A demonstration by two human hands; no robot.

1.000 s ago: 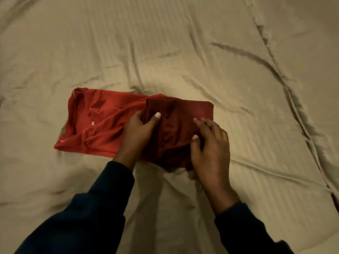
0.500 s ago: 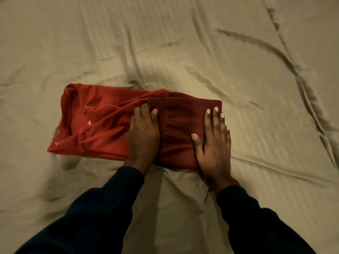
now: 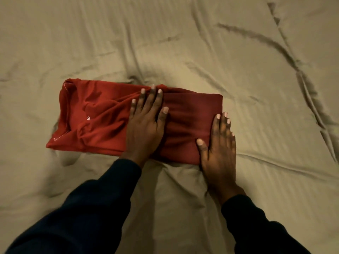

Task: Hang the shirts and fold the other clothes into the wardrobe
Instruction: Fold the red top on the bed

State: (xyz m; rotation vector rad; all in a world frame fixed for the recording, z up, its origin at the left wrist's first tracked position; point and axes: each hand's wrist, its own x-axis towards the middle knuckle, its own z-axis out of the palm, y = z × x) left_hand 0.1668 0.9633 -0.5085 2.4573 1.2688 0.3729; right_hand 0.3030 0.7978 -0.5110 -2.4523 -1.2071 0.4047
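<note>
Where your wrinkled beige striped bedsheet spreads across the whole view, one folded red knit garment lies near its middle, long side running left to right, small white mark on its left half. Your left hand: flat, fingers straight, pressing the garment's centre. Your right hand: flat, fingers straight, resting on the garment's right end, heel on the sheet. Neither hand grasps anything. Dark navy sleeves cover both your forearms.
</note>
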